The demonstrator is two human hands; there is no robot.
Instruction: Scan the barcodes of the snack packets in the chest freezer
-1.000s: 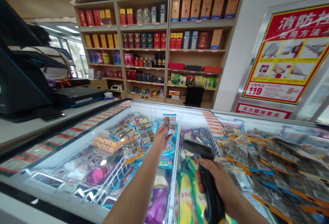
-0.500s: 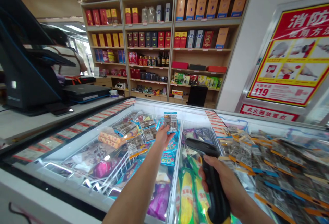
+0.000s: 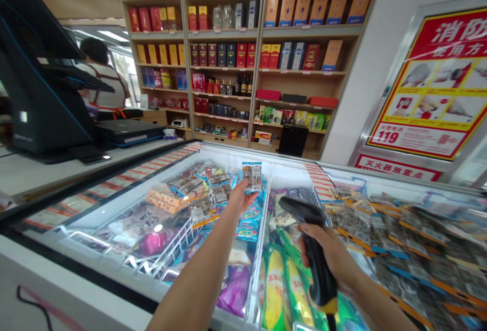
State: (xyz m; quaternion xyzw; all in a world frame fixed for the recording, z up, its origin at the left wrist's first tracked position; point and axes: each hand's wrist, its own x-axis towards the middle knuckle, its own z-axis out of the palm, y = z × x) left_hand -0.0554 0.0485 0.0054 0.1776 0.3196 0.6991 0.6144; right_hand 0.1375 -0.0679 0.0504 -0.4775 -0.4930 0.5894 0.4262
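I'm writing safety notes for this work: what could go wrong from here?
The left hand holds the packet by its lower part, so it might slip and get mixed up with the similar packets nearby. The right hand holds the scanner above the corn packs; if it slips, it might break.

A white chest freezer [image 3: 57, 270] bears the goods, with an orange-and-white striped strip [image 3: 110, 186] along its left edge. In its left part, around a white wire basket [image 3: 181, 246], lie waffle-patterned packs [image 3: 164, 198], a round magenta pack [image 3: 152, 242], blue packets [image 3: 248, 231], a purple bag [image 3: 234, 293] towards the near edge, and, above some of these, several dark packets [image 3: 201, 209]. Yellow corn in green wrappers [image 3: 275, 275] sits mid-freezer by the near edge, while a heap of orange- and blue-edged packets [image 3: 422, 255] spreads over its right side.
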